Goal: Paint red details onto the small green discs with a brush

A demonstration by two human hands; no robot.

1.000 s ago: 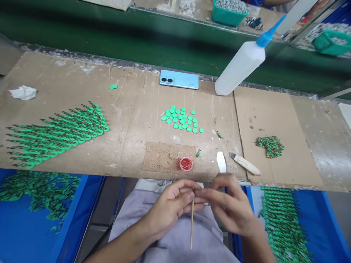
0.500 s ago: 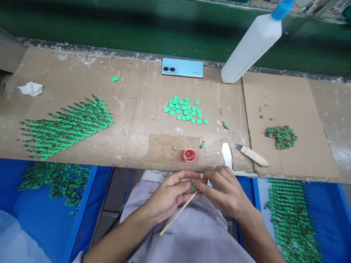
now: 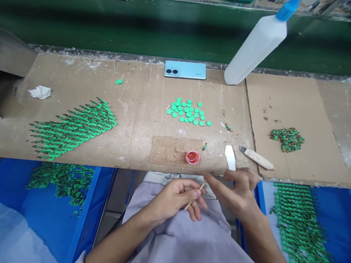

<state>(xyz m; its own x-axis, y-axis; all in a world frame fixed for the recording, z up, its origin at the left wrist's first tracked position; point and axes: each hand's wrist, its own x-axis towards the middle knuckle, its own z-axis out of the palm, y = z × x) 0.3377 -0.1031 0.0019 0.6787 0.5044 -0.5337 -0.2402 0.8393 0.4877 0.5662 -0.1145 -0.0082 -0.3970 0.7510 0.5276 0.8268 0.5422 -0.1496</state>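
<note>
Left hand [image 3: 175,199] pinched thin wooden stick [image 3: 195,195] over the lap, just below worktop [image 3: 137,120] edge; right hand [image 3: 238,193] spread beside it, fingers loose; red cap [image 3: 192,157] near.

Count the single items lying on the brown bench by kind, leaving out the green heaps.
Phone: 1
Squeeze bottle: 1
Red cap of liquid: 1
Wooden-handled knife: 1
White blade: 1
Crumpled tissue: 1
Total: 6
</note>
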